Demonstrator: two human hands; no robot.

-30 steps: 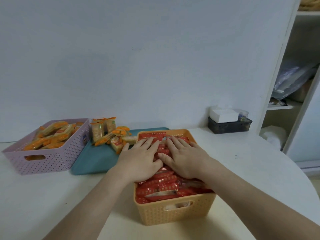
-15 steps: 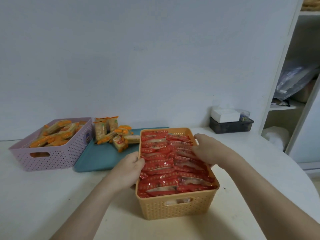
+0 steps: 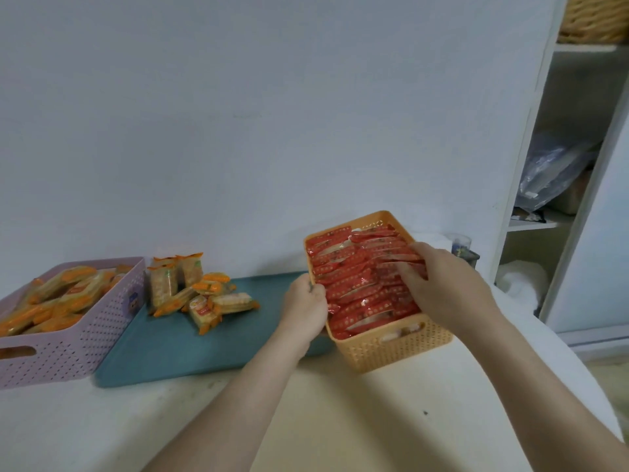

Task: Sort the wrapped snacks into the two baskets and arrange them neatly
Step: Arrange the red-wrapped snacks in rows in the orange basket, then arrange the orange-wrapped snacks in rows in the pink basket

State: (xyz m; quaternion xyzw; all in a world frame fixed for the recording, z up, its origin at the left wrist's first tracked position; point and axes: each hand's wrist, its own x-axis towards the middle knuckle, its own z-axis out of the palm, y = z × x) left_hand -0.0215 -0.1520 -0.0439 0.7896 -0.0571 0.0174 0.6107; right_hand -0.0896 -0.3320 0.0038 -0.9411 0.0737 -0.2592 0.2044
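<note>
Lying between left grip, right grip: basket

Plain pale wall behind. White table in front. White shelf unit at right: wicker basket on top shelf, plastic bag on middle shelf. Soft even light. Pale floor lower right.

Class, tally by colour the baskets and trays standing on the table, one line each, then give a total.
purple basket: 1
orange basket: 1
teal tray: 1
Total: 3
</note>
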